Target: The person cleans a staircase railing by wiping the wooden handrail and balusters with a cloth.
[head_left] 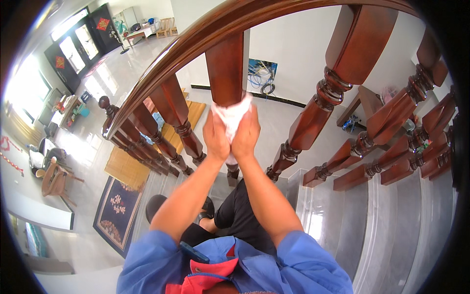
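A white and pinkish cloth [232, 113] is wrapped around a dark red wooden baluster [224, 68] under the curved handrail [196, 34]. My left hand [216, 134] presses the cloth from the left side, and my right hand [246, 132] presses it from the right. Both hands are closed around the post at about the same height, with their heels close together. The cloth and hands hide the turned middle of this baluster. Its lower end [233, 172] shows below my wrists.
More balusters [313, 115] stand on both sides under the rail. Grey stair steps [342, 220] rise at the right. At the left lie a dark patterned mat [117, 210] and a wooden bench-like platform [127, 166]. Cables [262, 76] hang from a wall opening beyond.
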The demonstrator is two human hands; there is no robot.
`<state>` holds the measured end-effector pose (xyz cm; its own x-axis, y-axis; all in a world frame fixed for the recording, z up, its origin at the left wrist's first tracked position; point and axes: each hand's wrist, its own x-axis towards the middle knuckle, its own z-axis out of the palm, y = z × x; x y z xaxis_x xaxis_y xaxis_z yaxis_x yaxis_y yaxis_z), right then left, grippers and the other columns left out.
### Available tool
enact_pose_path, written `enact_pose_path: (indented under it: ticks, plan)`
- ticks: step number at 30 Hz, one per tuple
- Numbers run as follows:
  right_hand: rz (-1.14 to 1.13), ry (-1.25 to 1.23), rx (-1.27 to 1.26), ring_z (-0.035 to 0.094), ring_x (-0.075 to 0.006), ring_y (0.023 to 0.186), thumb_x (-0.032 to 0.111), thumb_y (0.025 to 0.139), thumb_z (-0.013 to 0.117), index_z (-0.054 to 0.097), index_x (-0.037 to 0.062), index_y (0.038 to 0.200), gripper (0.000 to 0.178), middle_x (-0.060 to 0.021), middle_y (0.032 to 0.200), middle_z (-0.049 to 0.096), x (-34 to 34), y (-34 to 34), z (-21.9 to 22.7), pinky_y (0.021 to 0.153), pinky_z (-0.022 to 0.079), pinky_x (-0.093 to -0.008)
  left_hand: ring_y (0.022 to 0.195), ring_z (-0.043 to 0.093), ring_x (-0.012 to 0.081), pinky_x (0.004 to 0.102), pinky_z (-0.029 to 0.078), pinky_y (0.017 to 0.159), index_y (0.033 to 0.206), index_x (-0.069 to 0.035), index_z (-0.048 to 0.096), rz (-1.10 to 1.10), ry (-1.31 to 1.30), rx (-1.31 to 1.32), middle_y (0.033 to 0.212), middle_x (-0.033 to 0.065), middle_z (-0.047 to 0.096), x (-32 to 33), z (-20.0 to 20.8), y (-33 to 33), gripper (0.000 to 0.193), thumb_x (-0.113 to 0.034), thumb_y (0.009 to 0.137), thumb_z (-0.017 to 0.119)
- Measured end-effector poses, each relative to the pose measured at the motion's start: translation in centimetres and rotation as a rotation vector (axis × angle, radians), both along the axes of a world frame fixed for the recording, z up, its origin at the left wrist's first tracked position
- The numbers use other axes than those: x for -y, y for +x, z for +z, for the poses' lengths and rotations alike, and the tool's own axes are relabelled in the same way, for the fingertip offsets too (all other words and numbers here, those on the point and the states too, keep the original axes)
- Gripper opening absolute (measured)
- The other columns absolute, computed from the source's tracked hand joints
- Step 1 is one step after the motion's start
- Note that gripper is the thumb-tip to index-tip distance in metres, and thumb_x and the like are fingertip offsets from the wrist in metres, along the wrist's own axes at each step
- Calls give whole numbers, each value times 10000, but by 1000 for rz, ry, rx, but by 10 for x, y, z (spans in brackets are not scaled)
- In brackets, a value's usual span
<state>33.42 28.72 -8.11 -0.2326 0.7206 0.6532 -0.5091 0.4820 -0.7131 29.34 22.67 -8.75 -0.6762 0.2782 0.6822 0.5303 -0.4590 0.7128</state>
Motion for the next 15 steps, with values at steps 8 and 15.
enact_pose_path:
  ticks: [8,15]
  plan:
    - [167,-144,137,626,-216,970,247,1074,366,565,-18,1252,376,-123,1045,674,4,9,-93,877,489,-354,1230,604,253,361,439,1056,1405,28,531,-132,-128,128,1320,158,640,12,-98,-16,616,-451,1107,285]
    - [50,-237,478,637,-232,1035,309,1043,515,523,-15,1294,410,-152,1094,674,5,57,-73,937,492,-363,1038,636,157,317,506,952,1295,39,573,-21,-333,519,1203,88,656,52,-64,-4,398,-185,987,690]
